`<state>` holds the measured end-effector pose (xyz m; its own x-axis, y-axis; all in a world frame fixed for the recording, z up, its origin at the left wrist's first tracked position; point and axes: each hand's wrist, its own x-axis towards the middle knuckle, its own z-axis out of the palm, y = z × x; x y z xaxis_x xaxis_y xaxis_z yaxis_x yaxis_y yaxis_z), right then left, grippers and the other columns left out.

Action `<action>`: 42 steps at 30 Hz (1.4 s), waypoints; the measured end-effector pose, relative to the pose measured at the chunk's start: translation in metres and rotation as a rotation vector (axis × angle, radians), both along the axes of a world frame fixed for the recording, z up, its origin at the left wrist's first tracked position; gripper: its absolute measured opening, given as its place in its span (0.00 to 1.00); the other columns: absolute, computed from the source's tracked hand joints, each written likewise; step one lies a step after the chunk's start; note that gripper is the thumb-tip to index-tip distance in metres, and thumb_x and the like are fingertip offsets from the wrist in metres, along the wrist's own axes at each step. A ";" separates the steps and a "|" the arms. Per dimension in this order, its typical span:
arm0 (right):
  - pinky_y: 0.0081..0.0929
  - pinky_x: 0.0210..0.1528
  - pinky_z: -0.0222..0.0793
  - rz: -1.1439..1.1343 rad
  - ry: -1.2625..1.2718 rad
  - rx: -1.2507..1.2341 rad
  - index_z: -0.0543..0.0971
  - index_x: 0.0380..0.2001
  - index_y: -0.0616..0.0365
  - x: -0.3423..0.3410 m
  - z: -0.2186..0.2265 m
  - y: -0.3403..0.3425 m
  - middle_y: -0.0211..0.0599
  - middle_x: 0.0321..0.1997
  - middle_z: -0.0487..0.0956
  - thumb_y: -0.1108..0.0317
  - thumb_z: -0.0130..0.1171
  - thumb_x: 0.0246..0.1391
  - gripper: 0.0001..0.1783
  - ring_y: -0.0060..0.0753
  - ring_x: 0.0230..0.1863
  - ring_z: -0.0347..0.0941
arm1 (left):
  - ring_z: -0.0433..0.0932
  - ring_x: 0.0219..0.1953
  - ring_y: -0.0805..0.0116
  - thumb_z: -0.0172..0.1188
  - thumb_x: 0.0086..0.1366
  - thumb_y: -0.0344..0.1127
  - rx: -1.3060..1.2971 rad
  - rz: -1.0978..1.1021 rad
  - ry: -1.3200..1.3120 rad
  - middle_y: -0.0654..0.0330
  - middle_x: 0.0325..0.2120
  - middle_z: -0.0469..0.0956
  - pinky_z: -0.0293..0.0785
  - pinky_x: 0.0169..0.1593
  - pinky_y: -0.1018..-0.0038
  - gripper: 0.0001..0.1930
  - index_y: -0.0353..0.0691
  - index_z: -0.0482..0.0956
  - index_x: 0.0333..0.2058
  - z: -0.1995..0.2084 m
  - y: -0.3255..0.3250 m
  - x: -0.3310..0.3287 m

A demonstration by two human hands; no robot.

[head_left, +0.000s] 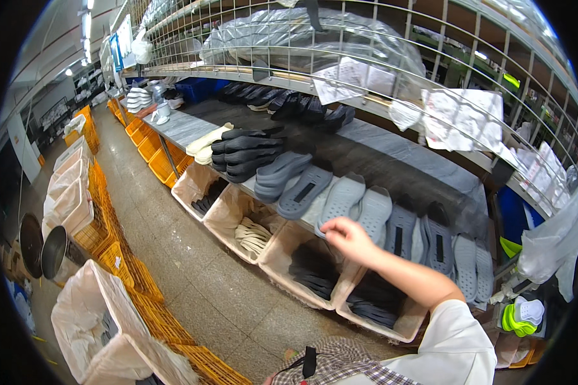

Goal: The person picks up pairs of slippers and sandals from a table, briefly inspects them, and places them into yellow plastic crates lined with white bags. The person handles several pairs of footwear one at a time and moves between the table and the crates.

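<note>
Your right hand (349,240) is just right of the middle of the frame, by the low end of a light grey sole (343,196). Your fingers look bent and close together, with little space between them. I can't tell if they grip the sole or only touch it. I can't make out your left hand.

The light grey sole sits on the desk (411,151), near its front edge, in the middle of the frame. A matching sole (374,215) is just to its right.

The work looks partly done to me. A row of soles is set out along the front edge, from the middle of the frame to the lower right. The dark grey sole (305,192) to the left has a black strip on it, and so does the grey sole (438,242) to the right. Your light grey sole shows small holes and no strip. I can't tell if it needs one. Under the desk, a bin (295,289) holds dark pieces (311,266), and another has pale pieces (253,235), so there may be more to do.

The light grey sole is long and thin. Its long line slants from low left to high right. One end points down at your fingers, the other up toward the back of the desk. Its holes face up. I can't tell which end is the toe.
</note>
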<state>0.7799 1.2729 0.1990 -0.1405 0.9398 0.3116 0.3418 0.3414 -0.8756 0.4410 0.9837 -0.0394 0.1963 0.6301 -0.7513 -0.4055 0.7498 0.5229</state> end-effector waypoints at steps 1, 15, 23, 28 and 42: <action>0.22 0.44 0.67 -0.062 -0.022 0.029 0.75 0.38 0.62 0.004 -0.003 0.036 0.31 0.36 0.76 0.74 0.53 0.52 0.09 0.23 0.40 0.71 | 0.77 0.39 0.60 0.54 0.62 0.44 -0.067 0.148 -0.102 0.50 0.44 0.75 0.73 0.40 0.71 0.21 0.36 0.71 0.48 0.008 0.020 -0.015; 0.30 0.33 0.64 -0.959 0.700 -0.410 0.67 0.48 0.43 0.174 -0.093 0.487 0.31 0.49 0.69 0.48 0.64 0.39 0.32 0.34 0.41 0.71 | 0.74 0.32 0.70 0.52 0.65 0.38 0.320 -0.250 0.779 0.57 0.33 0.76 0.71 0.37 0.75 0.16 0.35 0.71 0.48 -0.036 0.264 -0.146; 0.32 0.35 0.68 -0.992 0.985 -0.334 0.64 0.54 0.55 0.214 -0.116 0.606 0.45 0.52 0.67 0.52 0.60 0.44 0.35 0.44 0.44 0.69 | 0.68 0.14 0.75 0.51 0.66 0.40 0.041 -0.131 0.520 0.62 0.20 0.73 0.64 0.17 0.81 0.11 0.40 0.70 0.40 -0.030 0.381 -0.161; 0.31 0.35 0.68 -0.967 1.077 -0.242 0.64 0.54 0.57 0.226 -0.130 0.630 0.47 0.51 0.67 0.54 0.58 0.45 0.34 0.45 0.44 0.69 | 0.70 0.14 0.71 0.53 0.64 0.44 0.180 -0.383 0.724 0.58 0.23 0.76 0.67 0.16 0.78 0.14 0.37 0.72 0.36 -0.037 0.428 -0.167; 0.24 0.27 0.70 -0.530 1.517 -0.408 0.68 0.44 0.66 0.144 -0.018 0.366 0.52 0.46 0.71 0.65 0.51 0.49 0.20 0.46 0.39 0.69 | 0.78 0.41 0.58 0.56 0.61 0.45 0.424 -0.679 0.756 0.51 0.40 0.78 0.74 0.45 0.68 0.22 0.36 0.71 0.48 0.015 0.562 -0.230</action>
